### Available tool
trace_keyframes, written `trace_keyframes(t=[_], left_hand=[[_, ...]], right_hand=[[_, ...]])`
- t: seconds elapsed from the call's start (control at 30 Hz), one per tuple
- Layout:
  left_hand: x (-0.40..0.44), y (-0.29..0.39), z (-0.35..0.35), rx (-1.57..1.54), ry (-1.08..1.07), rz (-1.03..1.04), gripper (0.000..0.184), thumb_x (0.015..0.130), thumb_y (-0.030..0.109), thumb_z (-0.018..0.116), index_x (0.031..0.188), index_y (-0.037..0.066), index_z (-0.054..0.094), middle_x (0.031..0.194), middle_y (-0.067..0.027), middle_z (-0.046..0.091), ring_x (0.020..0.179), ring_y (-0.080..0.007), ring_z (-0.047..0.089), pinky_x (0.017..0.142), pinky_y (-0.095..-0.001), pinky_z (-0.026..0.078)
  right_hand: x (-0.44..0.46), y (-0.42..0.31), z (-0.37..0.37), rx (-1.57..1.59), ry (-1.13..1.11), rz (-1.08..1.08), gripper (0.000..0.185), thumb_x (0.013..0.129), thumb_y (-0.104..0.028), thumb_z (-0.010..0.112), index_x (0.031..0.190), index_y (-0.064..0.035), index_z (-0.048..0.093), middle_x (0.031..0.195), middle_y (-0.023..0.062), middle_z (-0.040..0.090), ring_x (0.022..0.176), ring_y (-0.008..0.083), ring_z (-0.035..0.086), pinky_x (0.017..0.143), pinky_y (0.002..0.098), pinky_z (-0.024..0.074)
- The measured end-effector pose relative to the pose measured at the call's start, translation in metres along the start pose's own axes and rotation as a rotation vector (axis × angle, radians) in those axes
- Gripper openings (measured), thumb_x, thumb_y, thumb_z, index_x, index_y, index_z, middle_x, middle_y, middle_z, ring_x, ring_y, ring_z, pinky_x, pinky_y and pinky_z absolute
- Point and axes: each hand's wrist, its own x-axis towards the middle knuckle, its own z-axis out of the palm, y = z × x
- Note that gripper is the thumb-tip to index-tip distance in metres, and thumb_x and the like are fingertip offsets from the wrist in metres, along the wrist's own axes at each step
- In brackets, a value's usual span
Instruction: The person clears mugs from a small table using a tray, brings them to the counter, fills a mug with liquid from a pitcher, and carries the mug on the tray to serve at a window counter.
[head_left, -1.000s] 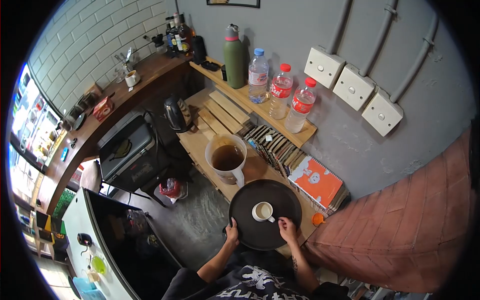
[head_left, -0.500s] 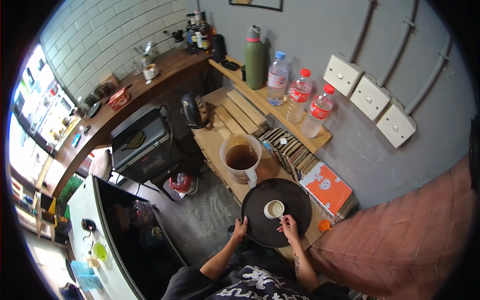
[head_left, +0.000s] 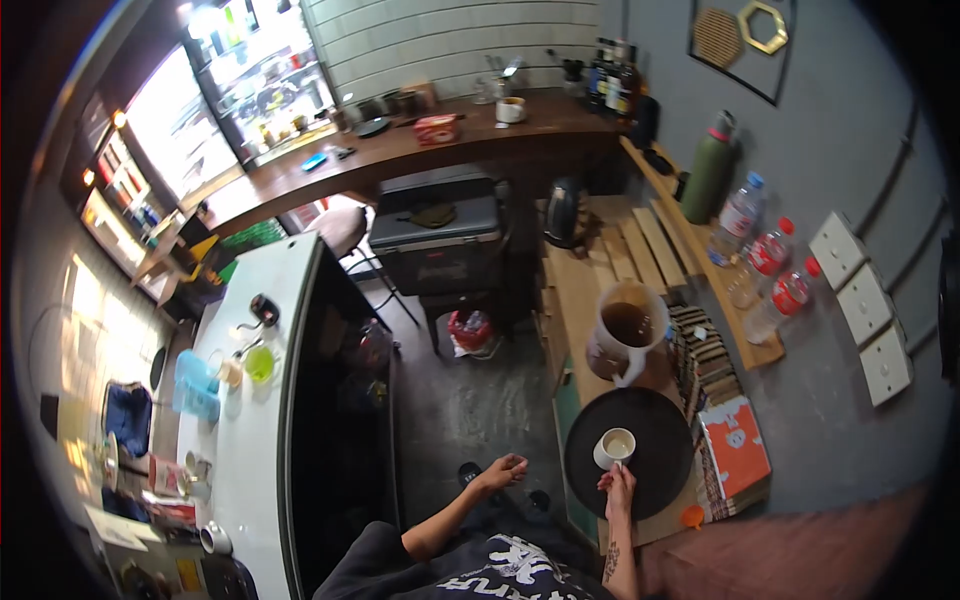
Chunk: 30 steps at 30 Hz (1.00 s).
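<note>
Gripping step: right hand [head_left: 618, 487] held cup [head_left: 614, 449] from six o'clock, over tray [head_left: 655, 430]. Left hand [head_left: 502, 472] at cup's nine o'clock, empty, loosely open. Any move probably called for level cup.

My right fingers [head_left: 616, 480] hide part of the handle of the white cup [head_left: 604, 455], the reddish brick surface [head_left: 800, 555] blurs, and my view's bottom edge cuts off my dark shirt [head_left: 420, 578].

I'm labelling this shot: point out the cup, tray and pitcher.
Cup [head_left: 603, 457]: head view, on its outer wall.
Tray [head_left: 658, 452]: head view, on its bare surface.
Pitcher [head_left: 605, 358]: head view, on its outer wall.
</note>
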Motion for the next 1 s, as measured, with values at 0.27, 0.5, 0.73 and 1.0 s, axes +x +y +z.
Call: trace_keyframes(t=[0.27, 0.5, 0.73, 1.0], left_hand=[[-0.107, 0.049, -0.046, 0.22, 0.177, 0.386, 0.079, 0.079, 0.037, 0.079, 0.14, 0.006, 0.039, 0.134, -0.0187, 0.049, 0.125, -0.0263, 0.049, 0.098, -0.0417, 0.047], [-0.223, 0.042, -0.158, 0.133, 0.513, 0.853, 0.092, 0.068, 0.023, 0.087, 0.142, 0.004, 0.037, 0.14, -0.0126, 0.045, 0.13, -0.0255, 0.046, 0.107, -0.0428, 0.04], [-0.381, 0.008, -0.263, 0.373, 1.126, 0.862, 0.089, 0.063, 0.026, 0.09, 0.135, -0.001, 0.044, 0.134, -0.0177, 0.05, 0.125, -0.0304, 0.051, 0.106, -0.0387, 0.041], [-0.464, -0.091, -0.282, 0.135, 1.551, 0.609, 0.089, 0.062, 0.028, 0.089, 0.135, 0.004, 0.046, 0.133, -0.0156, 0.052, 0.125, -0.0326, 0.051, 0.105, -0.0417, 0.042]], right_hand=[[-0.047, -0.021, 0.133, -0.348, -0.468, 0.002, 0.023, 0.099, -0.02, 0.054, 0.083, -0.0036, 0.059, 0.067, 0.0019, 0.057, 0.056, 0.0087, 0.055, 0.05, 0.0235, 0.0433], [-0.102, -0.006, 0.321, -0.561, -1.111, -0.06, 0.032, 0.101, -0.023, 0.051, 0.078, -0.002, 0.058, 0.068, 0.002, 0.056, 0.062, 0.0096, 0.053, 0.058, 0.0255, 0.044], [-0.193, 0.062, 0.495, -0.622, -1.602, 0.062, 0.035, 0.104, -0.026, 0.044, 0.083, -0.0015, 0.058, 0.072, 0.001, 0.056, 0.065, 0.0085, 0.052, 0.062, 0.0246, 0.0436], [-0.282, 0.14, 0.588, -0.844, -1.994, 0.154, 0.039, 0.104, -0.032, 0.045, 0.082, -0.0021, 0.058, 0.072, -0.0006, 0.056, 0.066, 0.0073, 0.052, 0.063, 0.0249, 0.0427]])
